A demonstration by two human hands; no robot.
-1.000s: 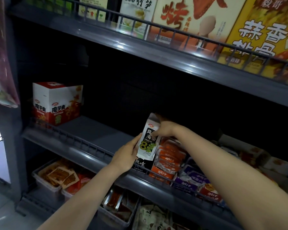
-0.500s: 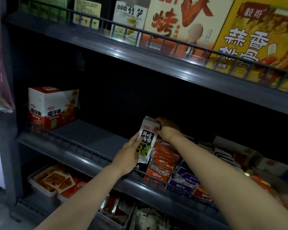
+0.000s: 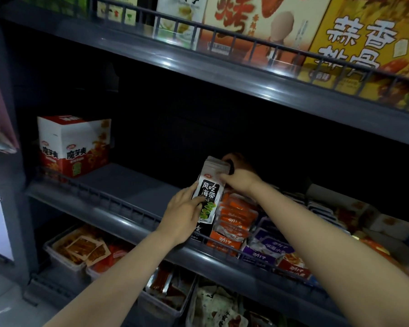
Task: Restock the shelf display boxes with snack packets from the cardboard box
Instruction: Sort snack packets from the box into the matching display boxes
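A stack of white, black and green snack packets (image 3: 209,192) stands upright in a black display box (image 3: 198,230) on the middle shelf (image 3: 118,187). My left hand (image 3: 183,214) presses flat against the front packet, fingers apart. My right hand (image 3: 240,175) grips the top rear of the stack. Orange packets (image 3: 234,214) fill the display box to the right, touching the stack. The cardboard box is out of view.
A red and white display box (image 3: 73,145) stands at the shelf's left end. Purple packets (image 3: 267,246) lie right of the orange ones. Big boxes (image 3: 354,31) line the upper shelf behind a wire rail. Clear bins of snacks (image 3: 80,249) sit on the lower shelf.
The packet stack has gone deeper and lower into the black box. My right hand slid from its front top to the back; my left hand shifted onto the front face.
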